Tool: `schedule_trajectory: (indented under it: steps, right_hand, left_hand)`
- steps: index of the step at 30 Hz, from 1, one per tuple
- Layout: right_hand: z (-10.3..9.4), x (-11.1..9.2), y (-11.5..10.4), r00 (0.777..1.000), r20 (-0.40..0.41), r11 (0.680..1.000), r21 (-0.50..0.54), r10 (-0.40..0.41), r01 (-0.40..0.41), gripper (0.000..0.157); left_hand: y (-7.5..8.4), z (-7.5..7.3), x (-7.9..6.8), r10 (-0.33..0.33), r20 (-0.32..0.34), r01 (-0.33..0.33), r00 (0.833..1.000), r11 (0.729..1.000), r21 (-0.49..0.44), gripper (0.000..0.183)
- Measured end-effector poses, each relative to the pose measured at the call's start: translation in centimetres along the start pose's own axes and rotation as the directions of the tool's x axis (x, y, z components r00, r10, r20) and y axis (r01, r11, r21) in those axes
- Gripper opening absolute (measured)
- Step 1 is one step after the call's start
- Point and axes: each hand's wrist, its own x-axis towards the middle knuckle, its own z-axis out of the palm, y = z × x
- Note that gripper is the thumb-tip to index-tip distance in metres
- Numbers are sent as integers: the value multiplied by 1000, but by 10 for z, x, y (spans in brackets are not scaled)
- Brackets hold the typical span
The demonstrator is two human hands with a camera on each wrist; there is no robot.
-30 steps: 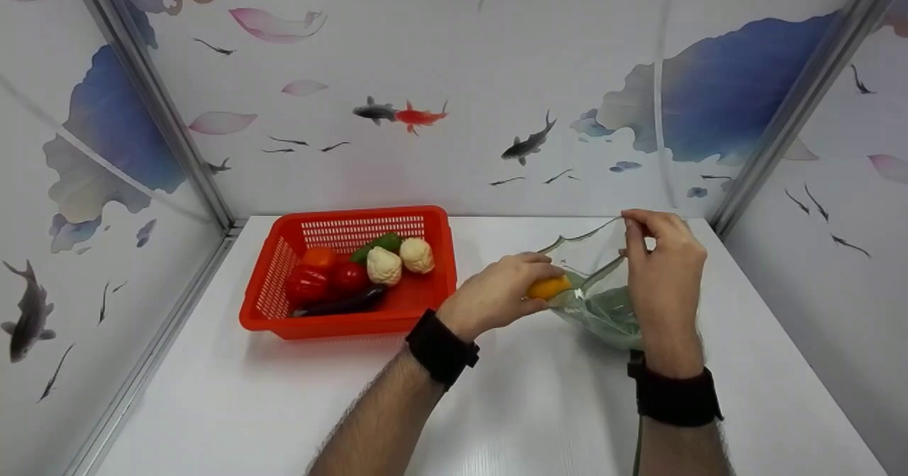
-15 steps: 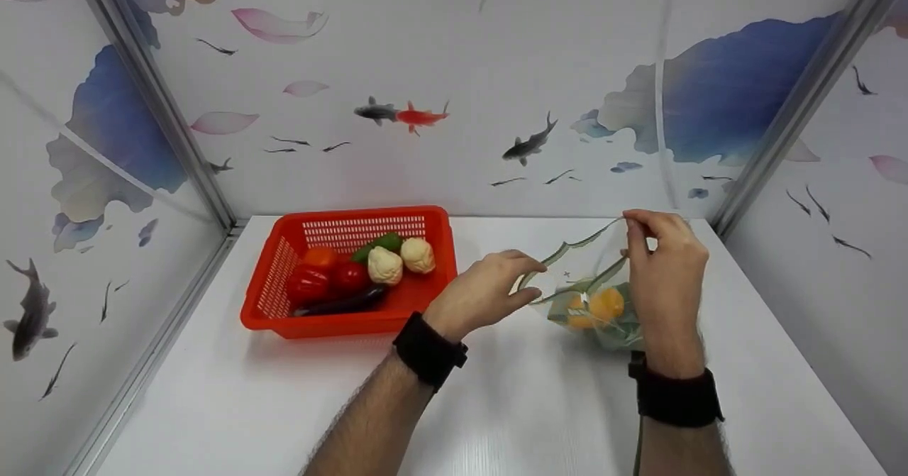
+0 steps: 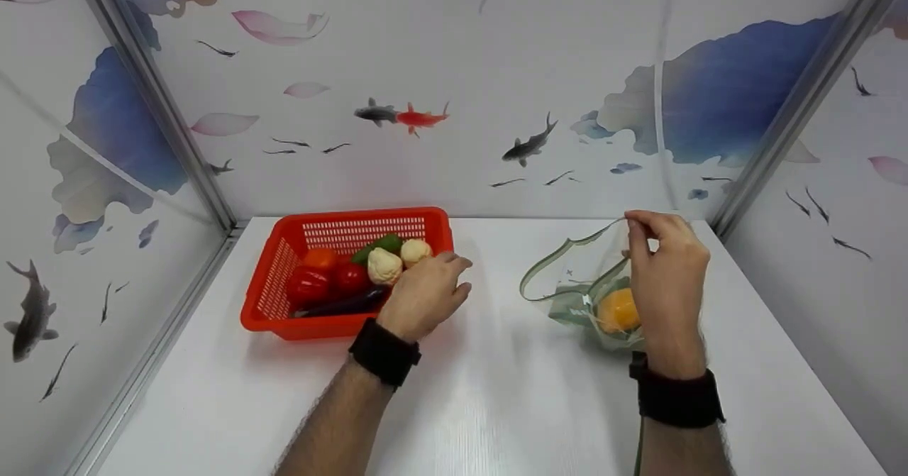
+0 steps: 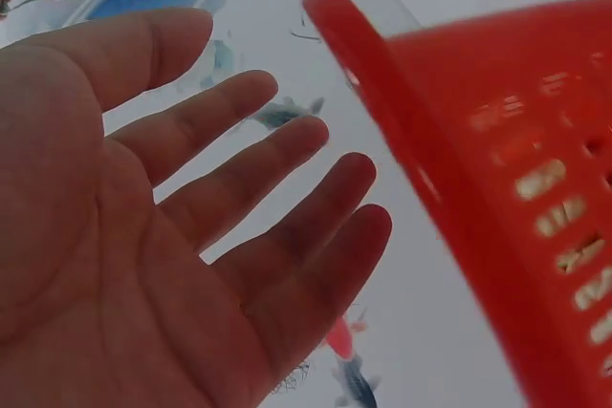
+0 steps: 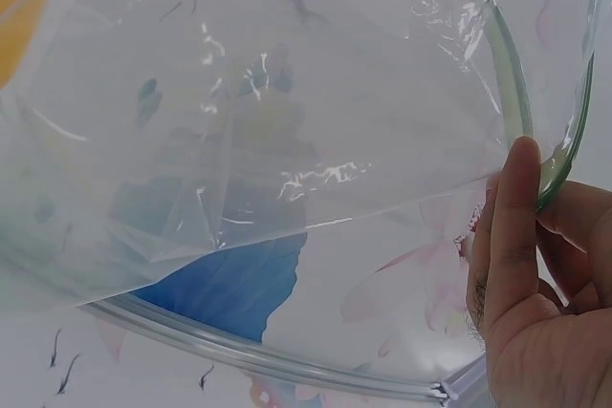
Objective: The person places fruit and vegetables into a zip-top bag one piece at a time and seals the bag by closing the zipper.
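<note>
head view now, and the left hand [image 3: 424, 295] is at the right side of the red basket [image 3: 301, 329], fingers spread wide! across on the right, the right hand [image 3: 669, 267] pinches the rim of a clear bag [image 3: 569, 307], its mouth gaping leftward, with yellow-orange produce [image 3: 616, 311] low inside. basket's on the left, tomato [image 3: 351, 278] and eggplant [image 3: 344, 303] in it.

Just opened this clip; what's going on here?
A person's right hand pinches the rim of a clear, green-edged bag, its mouth open; a yellow-orange item shows inside. The left hand, fingers spread and holding nothing, is near the rim of a red basket, where a dark eggplant and other produce lie.
</note>
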Motion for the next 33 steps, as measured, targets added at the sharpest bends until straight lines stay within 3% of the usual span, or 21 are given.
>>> schedule_trajectory:
  steps: [6, 13, 25, 33]
  right_hand:
    - [0, 0, 0, 1000, 9, 1000, 2, 9, -9, 19]
    - [1, 0, -1, 1000, 12, 1000, 9, 16, -16, 19]
    - [1, 0, 0, 1000, 19, 1000, 7, 23, -24, 20]
    - [1, 0, 0, 999, 30, 999, -7, 36, -36, 20]
  left_hand:
    - [-29, -3, -7, -129, 104, 123, 986, 990, 61, 50]
    - [-58, -7, -19, -228, 160, 229, 960, 973, 11, 57]
    - [-108, -17, -35, -331, 230, 352, 915, 934, -55, 45]
    - [-132, -25, -39, -357, 280, 401, 891, 908, -118, 43]
